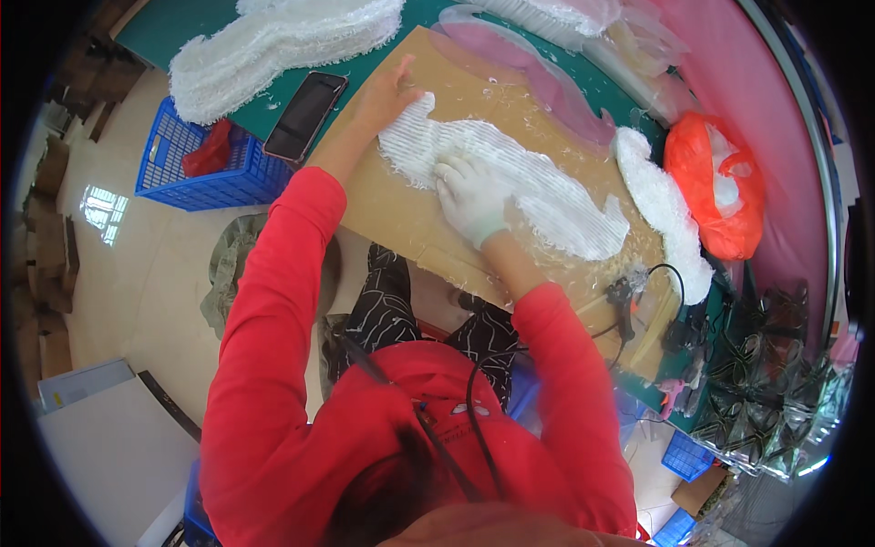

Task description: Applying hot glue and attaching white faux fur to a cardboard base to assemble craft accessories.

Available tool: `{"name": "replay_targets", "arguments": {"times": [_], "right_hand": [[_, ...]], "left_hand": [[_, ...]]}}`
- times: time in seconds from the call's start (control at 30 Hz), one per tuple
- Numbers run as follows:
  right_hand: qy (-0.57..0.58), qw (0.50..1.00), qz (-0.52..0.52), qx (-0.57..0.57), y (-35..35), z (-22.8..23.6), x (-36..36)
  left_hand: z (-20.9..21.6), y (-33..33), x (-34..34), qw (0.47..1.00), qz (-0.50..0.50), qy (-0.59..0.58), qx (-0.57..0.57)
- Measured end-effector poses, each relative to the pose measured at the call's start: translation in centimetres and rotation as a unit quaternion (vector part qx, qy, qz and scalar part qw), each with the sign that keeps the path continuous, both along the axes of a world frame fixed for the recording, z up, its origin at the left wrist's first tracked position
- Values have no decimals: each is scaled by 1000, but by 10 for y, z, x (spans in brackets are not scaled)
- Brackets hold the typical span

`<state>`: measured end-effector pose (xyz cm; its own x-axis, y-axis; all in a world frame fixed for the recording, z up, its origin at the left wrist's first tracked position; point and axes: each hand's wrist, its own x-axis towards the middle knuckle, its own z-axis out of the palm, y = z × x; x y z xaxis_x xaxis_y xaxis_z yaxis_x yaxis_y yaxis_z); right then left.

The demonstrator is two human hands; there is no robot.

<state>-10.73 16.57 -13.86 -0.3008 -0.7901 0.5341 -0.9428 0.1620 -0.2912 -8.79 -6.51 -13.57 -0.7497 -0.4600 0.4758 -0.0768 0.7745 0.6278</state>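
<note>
So the white cloth (538,173) is lying on the cardboard (374,214) on the green table (365,58), long axis running roughly along the cardboard's near edge. The gloved right hand (472,196) is the nearer one, its fingers resting flat on the cloth's middle, not clenching; most of the length is stretching off rightward from them. The bare left hand (390,98) is hovering round the narrow end, which is pointing toward the cardboard's far left corner; fingers spreading, thumb contact kinda impossible to tell.

Arms (264,301) reach forward, left fingers (402,69) parted, gloved right fingers (449,168) palm-down.
</note>
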Motion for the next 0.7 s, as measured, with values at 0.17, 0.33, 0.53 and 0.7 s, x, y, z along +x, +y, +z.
{"name": "replay_targets", "arguments": {"times": [0.17, 0.33, 0.53, 0.7], "right_hand": [[-6, 1000, -4, 4, 1, 3, 0], [-2, 1000, -8, 9, 2, 5, 0], [-2, 1000, -9, -9, 2, 11, 5], [-6, 1000, -8, -4, 2, 10, 4]], "left_hand": [[8, -4, 4, 999, 23, 35, 22], [16, 0, -3, 995, -91, 37, -22], [15, 1, -26, 980, -108, -158, 60], [9, -3, -37, 971, -137, -196, 22]]}}
